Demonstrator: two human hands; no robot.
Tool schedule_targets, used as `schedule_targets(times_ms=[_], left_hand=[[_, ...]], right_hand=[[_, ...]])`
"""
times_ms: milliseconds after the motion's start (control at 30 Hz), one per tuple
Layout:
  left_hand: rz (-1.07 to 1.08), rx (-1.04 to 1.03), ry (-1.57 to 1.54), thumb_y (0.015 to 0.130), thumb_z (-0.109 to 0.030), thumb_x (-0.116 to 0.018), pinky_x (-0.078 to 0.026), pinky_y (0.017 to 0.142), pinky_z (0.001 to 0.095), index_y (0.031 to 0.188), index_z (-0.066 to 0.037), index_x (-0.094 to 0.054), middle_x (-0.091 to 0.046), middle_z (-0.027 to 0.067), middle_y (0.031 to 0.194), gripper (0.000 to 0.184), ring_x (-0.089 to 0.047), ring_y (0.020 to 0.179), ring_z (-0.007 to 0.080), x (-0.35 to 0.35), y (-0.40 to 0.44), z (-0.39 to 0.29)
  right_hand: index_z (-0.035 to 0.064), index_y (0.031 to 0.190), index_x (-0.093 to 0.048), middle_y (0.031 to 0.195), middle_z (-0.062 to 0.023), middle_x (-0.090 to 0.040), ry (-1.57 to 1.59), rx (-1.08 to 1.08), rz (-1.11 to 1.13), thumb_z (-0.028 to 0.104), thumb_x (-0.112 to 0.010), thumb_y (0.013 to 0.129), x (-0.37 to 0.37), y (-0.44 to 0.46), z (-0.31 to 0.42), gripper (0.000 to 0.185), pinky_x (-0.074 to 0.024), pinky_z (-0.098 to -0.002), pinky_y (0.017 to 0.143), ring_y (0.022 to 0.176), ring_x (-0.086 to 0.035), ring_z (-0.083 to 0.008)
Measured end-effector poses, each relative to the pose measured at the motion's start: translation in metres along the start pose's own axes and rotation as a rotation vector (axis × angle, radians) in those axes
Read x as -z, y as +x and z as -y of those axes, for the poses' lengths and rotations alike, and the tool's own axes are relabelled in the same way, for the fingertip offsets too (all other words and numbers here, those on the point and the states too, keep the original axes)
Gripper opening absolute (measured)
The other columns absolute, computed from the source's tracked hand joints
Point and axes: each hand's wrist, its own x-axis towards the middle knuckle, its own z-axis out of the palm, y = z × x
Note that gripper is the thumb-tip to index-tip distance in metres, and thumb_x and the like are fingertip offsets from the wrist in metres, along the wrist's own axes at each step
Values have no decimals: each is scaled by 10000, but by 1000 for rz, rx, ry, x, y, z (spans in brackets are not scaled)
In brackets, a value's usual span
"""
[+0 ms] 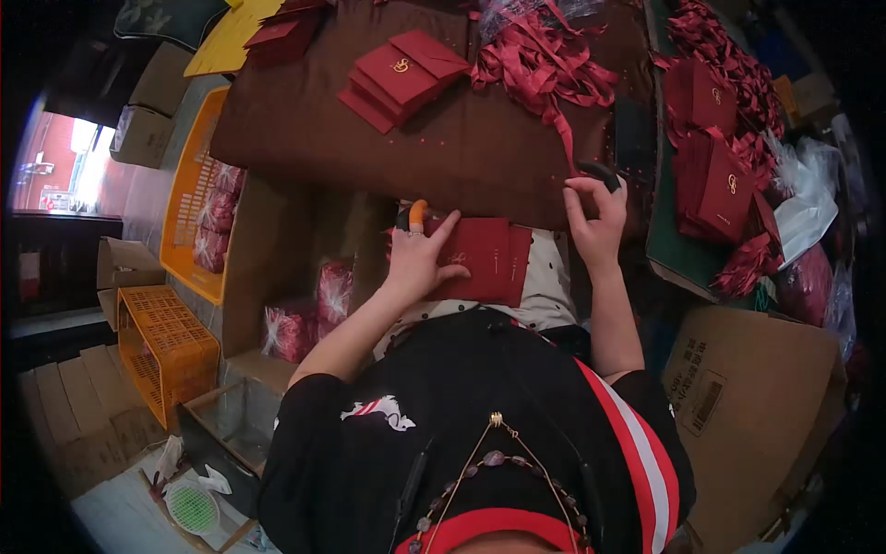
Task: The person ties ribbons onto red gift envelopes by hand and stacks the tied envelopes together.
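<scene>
On the worktop (pixel 314 125), an envelope stack (pixel 401 78) lies just left of a ribbon heap (pixel 544 69), whose ribbon strand (pixel 565 138) trails toward the near edge. Before that edge, more envelopes (pixel 489 268) lie across the lap (pixel 544 277). Farther left, an upper crate (pixel 191 217) holds bagged bundles (pixel 217 217), with a lower crate (pixel 171 342) nearer. To the right, a side board (pixel 672 242) carries further envelopes (pixel 711 185) among ribbons (pixel 715 42); a carton (pixel 748 397) stands nearer.

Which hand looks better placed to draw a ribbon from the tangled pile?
Right, most likely: the right hand is nearer the pile, its fingertips at the end of a red ribbon. The left hand is farther off, spread over the red cards on the lap.
</scene>
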Motion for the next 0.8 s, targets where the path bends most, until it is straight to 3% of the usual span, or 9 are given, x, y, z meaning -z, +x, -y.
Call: schedule_targets(times_ms=[133,200,367,433,533,633,700,733,800], left_hand=[[54,22,36,667,-681,-786,-400,926,561,1566,-292,-356,-556,279,1248,1070,-594,1046,375,-2,-5,-10],[63,57,26,676,-675,-787,-411,914,537,1556,-291,-376,-566,269,1210,1044,-589,1029,375,14,1,-18],[-470,53,49,792,-515,-776,-458,770,444,1446,-195,-525,-578,244,1210,769,-570,891,381,55,69,16],[-665,5,109,841,-505,-735,-462,855,477,1441,-142,-522,-591,245,1268,733,-583,1019,407,64,120,45],[-538,123,241,868,-527,-689,-387,1047,543,1436,-64,-514,-571,220,1363,753,-512,1267,443,64,174,72],[-438,84,340,909,-427,-667,-253,1184,548,1401,-73,-556,-585,181,1368,616,-502,1284,428,42,189,80],[-591,-64,320,939,-324,-649,-312,1155,546,1420,-94,-548,-643,176,1227,542,-595,1092,447,25,183,77],[-289,55,160,918,-228,-666,-314,1154,555,1402,-82,-560,-619,184,1264,516,-558,1191,449,35,168,55],[-364,-153,145,914,-165,-652,-349,1133,560,1387,-71,-566,-592,189,1307,490,-542,1216,438,17,148,46]], right_hand=[[15,1008,-673,1137,-126,-647,374,14,-120,-40,-692,876,38,8,29,145,-483,-272,867,1032,-622,-174],[-15,1065,-633,1098,-150,-655,498,36,-202,-53,-625,919,58,4,33,151,-499,-317,896,1041,-627,-209],[-11,1108,-576,814,-70,-574,818,211,-329,57,-575,1003,90,13,44,125,-468,-275,709,622,-524,-124],[-11,1108,-575,812,-68,-573,854,193,-266,58,-573,1004,85,16,49,125,-463,-264,679,608,-513,-113],[-24,1094,-596,863,-65,-600,768,-20,-190,-7,-587,972,68,9,66,124,-447,-218,611,617,-521,-75],[-13,1060,-639,923,-40,-630,654,-100,-59,-57,-630,928,53,4,70,140,-441,-198,635,700,-546,-52],[-5,1025,-662,927,-17,-639,571,-159,-5,-47,-654,920,44,-1,59,114,-424,-191,642,727,-545,-43],[-5,1025,-662,927,-17,-639,570,-162,-7,-47,-654,920,40,0,55,114,-424,-191,642,727,-545,-43],[8,1015,-676,927,-11,-642,477,-241,54,-48,-668,911,34,3,47,119,-429,-194,658,746,-556,-46]])
